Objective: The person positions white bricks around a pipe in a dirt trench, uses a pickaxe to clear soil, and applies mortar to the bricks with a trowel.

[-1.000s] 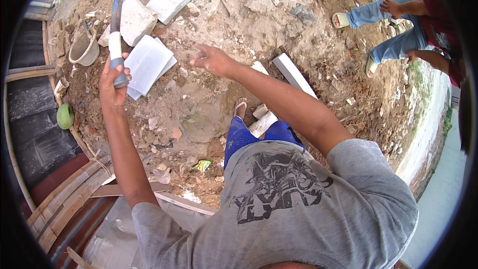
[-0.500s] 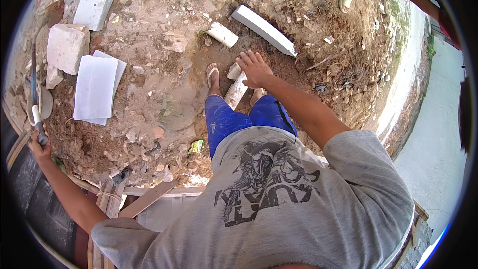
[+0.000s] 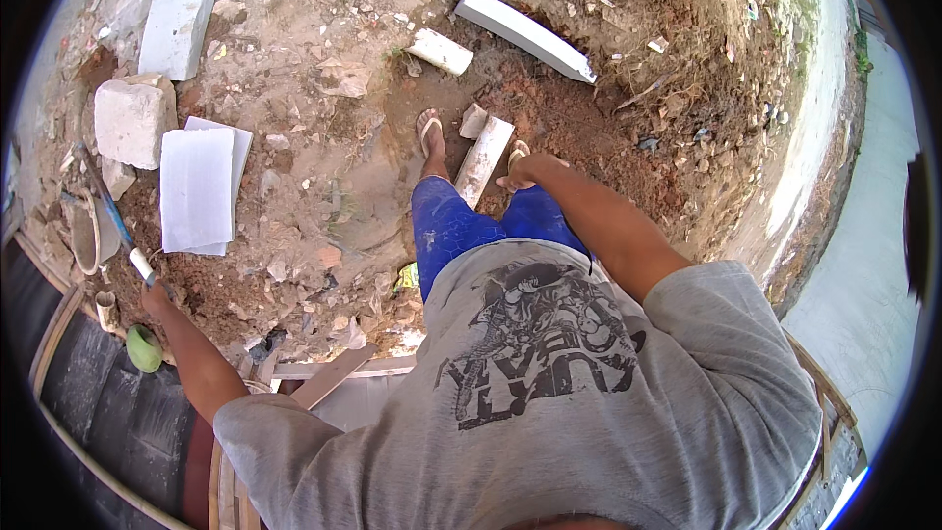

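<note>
Near what seems a bucket [image 3: 95, 238], the left hand [image 3: 156, 294] grips a pole [image 3: 120, 226].

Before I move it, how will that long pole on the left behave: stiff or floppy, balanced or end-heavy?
The long pole is probably stiff: its shaft runs nearly straight, without visible sag. It may feel end-heavy, since the left grip holds it near one end. Its white sleeve looks smooth, so could be slightly slippery.
</note>
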Action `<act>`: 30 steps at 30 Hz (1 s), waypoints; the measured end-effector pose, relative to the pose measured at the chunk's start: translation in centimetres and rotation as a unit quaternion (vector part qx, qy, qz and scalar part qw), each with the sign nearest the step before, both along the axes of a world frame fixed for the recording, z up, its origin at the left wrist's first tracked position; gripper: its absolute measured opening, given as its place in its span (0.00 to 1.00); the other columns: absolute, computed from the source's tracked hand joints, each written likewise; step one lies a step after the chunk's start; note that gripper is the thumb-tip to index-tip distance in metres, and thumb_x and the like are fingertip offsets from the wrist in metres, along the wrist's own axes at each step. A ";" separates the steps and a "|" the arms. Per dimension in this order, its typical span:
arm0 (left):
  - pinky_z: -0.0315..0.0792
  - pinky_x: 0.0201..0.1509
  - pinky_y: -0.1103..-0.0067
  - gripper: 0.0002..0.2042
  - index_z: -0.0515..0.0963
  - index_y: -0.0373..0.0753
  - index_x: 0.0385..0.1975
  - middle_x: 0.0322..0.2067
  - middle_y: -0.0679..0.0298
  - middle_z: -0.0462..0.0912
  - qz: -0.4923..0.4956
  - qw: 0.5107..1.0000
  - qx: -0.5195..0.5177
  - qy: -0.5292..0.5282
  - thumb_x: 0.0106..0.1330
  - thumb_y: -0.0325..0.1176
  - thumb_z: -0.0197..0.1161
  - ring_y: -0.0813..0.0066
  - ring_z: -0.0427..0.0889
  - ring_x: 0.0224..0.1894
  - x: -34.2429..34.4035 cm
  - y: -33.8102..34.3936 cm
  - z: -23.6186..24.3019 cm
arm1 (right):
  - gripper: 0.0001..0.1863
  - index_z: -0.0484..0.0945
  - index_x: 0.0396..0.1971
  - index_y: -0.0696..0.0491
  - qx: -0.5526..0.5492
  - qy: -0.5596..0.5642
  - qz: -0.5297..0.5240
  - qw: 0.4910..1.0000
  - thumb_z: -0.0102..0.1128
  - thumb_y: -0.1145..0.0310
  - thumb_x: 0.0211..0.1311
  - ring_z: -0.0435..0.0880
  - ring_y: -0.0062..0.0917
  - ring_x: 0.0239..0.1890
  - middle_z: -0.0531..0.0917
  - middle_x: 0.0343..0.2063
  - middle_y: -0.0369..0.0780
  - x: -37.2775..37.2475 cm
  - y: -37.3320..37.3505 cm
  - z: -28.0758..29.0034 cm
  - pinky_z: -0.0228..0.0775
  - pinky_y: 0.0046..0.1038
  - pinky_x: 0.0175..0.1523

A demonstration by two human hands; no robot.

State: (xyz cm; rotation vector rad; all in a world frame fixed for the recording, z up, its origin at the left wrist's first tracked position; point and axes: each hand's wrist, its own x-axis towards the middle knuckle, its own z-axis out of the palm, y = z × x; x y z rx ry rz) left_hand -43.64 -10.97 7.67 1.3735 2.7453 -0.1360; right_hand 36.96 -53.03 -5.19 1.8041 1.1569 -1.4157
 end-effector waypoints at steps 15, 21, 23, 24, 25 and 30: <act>0.65 0.67 0.49 0.46 0.71 0.39 0.64 0.58 0.52 0.80 -0.214 0.958 -0.169 0.094 0.52 0.69 0.69 0.52 0.77 0.63 17.1 1.6 -7.4 | 0.42 0.70 0.65 0.62 0.048 0.039 -0.186 0.981 0.57 0.39 0.66 0.75 0.45 0.65 0.76 0.61 0.58 4.2 -4.5 3.6 0.65 0.38 0.69; 0.75 0.60 0.62 0.50 0.67 0.28 0.62 0.55 0.44 0.81 -0.240 0.942 -0.222 -0.076 0.44 0.56 0.83 0.47 0.82 0.56 15.4 2.7 -11.0 | 0.44 0.69 0.66 0.63 0.088 0.172 -0.319 0.928 0.65 0.42 0.62 0.80 0.43 0.61 0.80 0.58 0.55 -1.4 0.4 1.0 0.69 0.38 0.66; 0.75 0.61 0.61 0.51 0.65 0.28 0.63 0.54 0.43 0.81 -0.199 0.957 -0.202 -0.064 0.44 0.56 0.82 0.47 0.81 0.57 16.2 0.0 -9.8 | 0.47 0.66 0.68 0.61 0.050 0.172 -0.270 0.946 0.67 0.40 0.61 0.79 0.41 0.62 0.79 0.60 0.54 -5.1 6.5 1.6 0.69 0.36 0.66; 0.74 0.61 0.60 0.52 0.65 0.28 0.63 0.54 0.42 0.80 -0.200 0.959 -0.193 -0.058 0.44 0.56 0.82 0.47 0.81 0.57 17.8 -0.3 -10.3 | 0.49 0.65 0.69 0.61 0.069 0.207 -0.283 0.934 0.67 0.39 0.60 0.78 0.41 0.63 0.78 0.61 0.55 -6.8 7.3 -1.0 0.69 0.36 0.66; 0.74 0.61 0.60 0.52 0.64 0.28 0.63 0.54 0.42 0.80 -0.197 0.961 -0.186 -0.049 0.44 0.56 0.83 0.47 0.81 0.57 19.4 -0.8 -10.8 | 0.50 0.64 0.70 0.61 0.086 0.245 -0.294 0.920 0.67 0.38 0.59 0.78 0.42 0.63 0.76 0.62 0.56 -8.8 8.3 -4.0 0.68 0.36 0.67; 0.74 0.61 0.61 0.49 0.67 0.30 0.63 0.55 0.41 0.78 -0.195 0.967 -0.105 -0.122 0.46 0.54 0.82 0.49 0.79 0.58 21.0 -3.9 -12.7 | 0.61 0.57 0.72 0.65 0.082 0.399 -0.316 0.857 0.69 0.33 0.52 0.68 0.46 0.70 0.69 0.66 0.59 -21.0 23.4 -8.9 0.61 0.39 0.72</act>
